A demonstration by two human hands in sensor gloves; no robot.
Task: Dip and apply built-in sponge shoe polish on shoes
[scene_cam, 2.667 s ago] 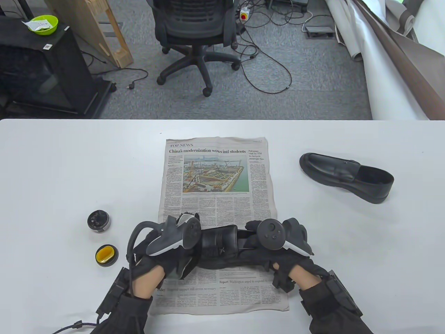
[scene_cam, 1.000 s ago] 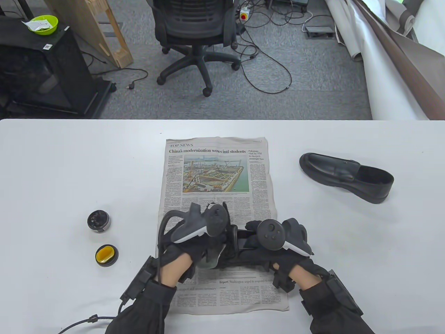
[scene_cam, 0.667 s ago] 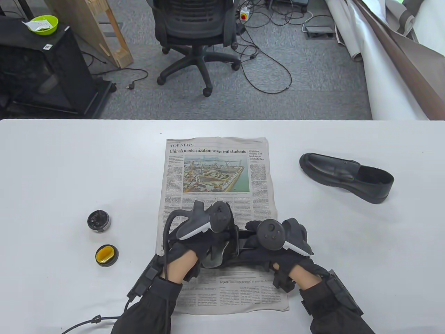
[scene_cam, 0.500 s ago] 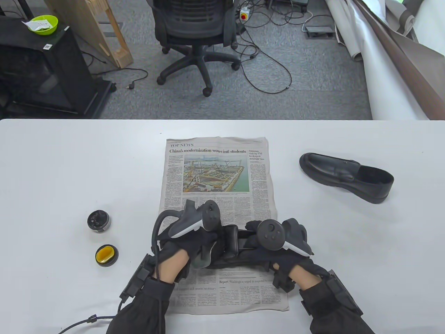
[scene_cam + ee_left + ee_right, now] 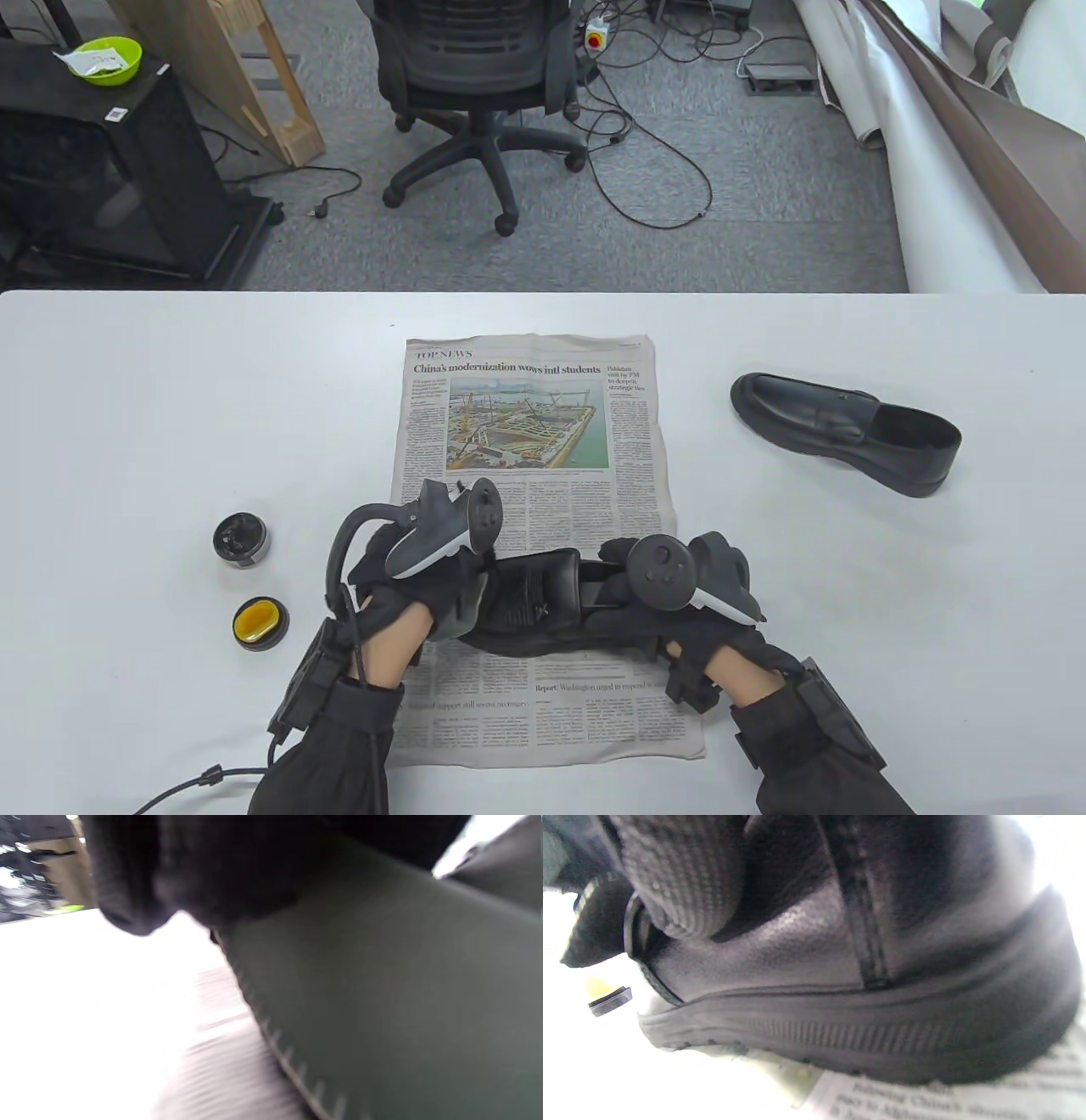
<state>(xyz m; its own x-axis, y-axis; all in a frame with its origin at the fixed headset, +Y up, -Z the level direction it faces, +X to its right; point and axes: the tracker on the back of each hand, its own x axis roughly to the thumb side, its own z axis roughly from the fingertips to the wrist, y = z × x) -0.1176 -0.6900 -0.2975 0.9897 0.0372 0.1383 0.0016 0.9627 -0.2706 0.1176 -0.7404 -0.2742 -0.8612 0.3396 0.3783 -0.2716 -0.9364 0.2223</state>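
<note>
On the white tabletop, seen from the table view, a black leather loafer is lying across the lower part of a spread printed newspaper sheet. The left hand is wrapping its gloved fingers over the toe end and gripping it, while the right hand is gripping the heel end, its fingers curled into and around the opening. A second black glossy loafer is sitting well apart at the right, off the paper. Left of the paper, a small round black polish pot is standing open, and nearer the edge a round black lid with a yellow built-in sponge is lying face up.

Close up in the left wrist view, everything is blurring; a dark knit fingertip is hanging above a matte grey-green sole surface edged with pale stitch marks, and how the fingers are closing cannot be told there.

Up against the heel in the right wrist view, a ribbed knit fingertip is pressing on the pebbled black leather above the ridged rubber sole, which is resting on newsprint.
</note>
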